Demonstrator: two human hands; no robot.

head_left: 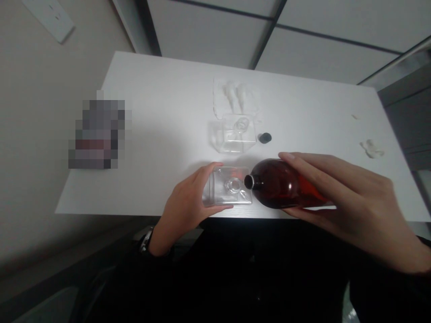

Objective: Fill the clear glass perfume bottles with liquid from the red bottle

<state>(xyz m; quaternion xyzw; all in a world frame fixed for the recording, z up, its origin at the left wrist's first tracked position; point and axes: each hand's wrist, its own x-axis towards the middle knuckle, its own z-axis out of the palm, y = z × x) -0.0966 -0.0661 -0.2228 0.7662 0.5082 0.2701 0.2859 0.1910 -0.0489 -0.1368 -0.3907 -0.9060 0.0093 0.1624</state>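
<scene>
Near the table's front edge, my left hand (189, 195) is wrapped round a clear square bottle (220, 195), whose round open neck faces up. From the right, my right hand (357, 195) grips an amber bottle (278, 184). This bottle is tilted, with its uncapped black-looking mouth pointing left beside the clear bottle's neck. I cannot make out any liquid leaving it. Behind them stands a second clear square bottle (235, 139) with its neck uncovered. A small black cap (265, 137) lies just right of that one.
A clear packet with two white dropper-like pieces (236, 95) lies at the back of the white table (161, 103). Crumpled white scraps (372, 149) lie at the right. A pixelated object (101, 134) is at the left edge; panelled doors (208, 31) stand behind.
</scene>
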